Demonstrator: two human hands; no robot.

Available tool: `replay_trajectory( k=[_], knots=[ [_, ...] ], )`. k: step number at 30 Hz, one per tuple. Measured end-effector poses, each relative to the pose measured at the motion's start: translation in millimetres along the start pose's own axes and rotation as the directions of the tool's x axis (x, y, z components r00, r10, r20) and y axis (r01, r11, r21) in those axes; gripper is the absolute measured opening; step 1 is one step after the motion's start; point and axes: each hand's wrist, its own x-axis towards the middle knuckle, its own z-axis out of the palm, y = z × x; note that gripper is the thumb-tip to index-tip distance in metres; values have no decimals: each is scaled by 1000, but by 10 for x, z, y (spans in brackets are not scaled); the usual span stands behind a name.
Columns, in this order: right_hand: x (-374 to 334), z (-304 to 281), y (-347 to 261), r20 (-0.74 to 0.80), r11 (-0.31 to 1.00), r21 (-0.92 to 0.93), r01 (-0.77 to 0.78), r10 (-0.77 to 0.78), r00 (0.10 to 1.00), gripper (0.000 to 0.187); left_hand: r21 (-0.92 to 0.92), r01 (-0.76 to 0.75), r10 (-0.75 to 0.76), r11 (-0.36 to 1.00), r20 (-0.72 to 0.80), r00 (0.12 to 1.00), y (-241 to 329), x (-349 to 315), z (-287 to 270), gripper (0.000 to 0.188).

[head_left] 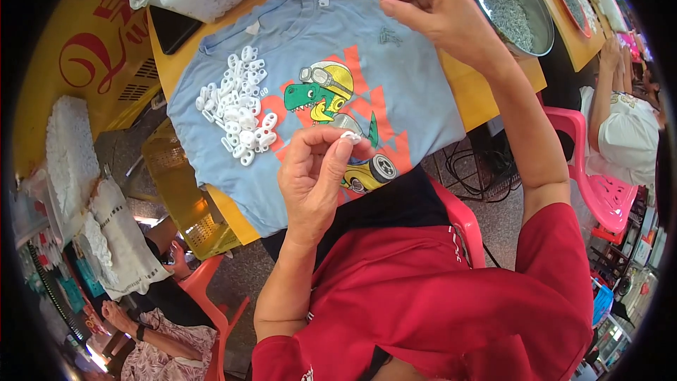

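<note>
The left hand (310,176) is pinching, thumb (334,168) against bent forefinger (319,135), above an upright left forearm (285,282). The right forearm (529,116) is slanting forward; the right hand (441,14) is curling inward, its fingertips perhaps nearly touching.

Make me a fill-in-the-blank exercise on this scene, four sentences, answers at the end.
1. The left hand pinches a small piece that is ____ in colour.
2. In the picture, the pile of oval plastic pieces lies on the ____ half of the blue T-shirt.
3. The green dinosaur printed on the fabric wears a yellow ____ with goggles.
4. In the picture, the round metal tin stands to the ____ of the right hand.

Missing words: white; left; helmet; right.
</note>
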Motion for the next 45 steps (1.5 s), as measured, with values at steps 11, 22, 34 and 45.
replay_trajectory(
  k=[11, 22, 34, 45],
  knots=[
    [-677, 413, -245, 244, 837, 517, -178, 55, 968, 17, -62, -20, 17, 998, -52, 998, -18, 49, 2, 13],
    [-833, 662, -400, 223, 804, 581, -129, -5, 975, 17, -23, -94, 93, 995, -64, 994, -59, 18, 5, 13],
    [-871, 750, -406, 49, 783, 621, 22, -67, 997, 18, 9, -85, 85, 996, -46, 995, -40, 12, 10, 13],
    [-899, 836, -374, 26, 875, 469, 121, -151, 988, 18, 40, -89, 91, 995, -47, 995, -53, -2, -13, 14]
  ],
)
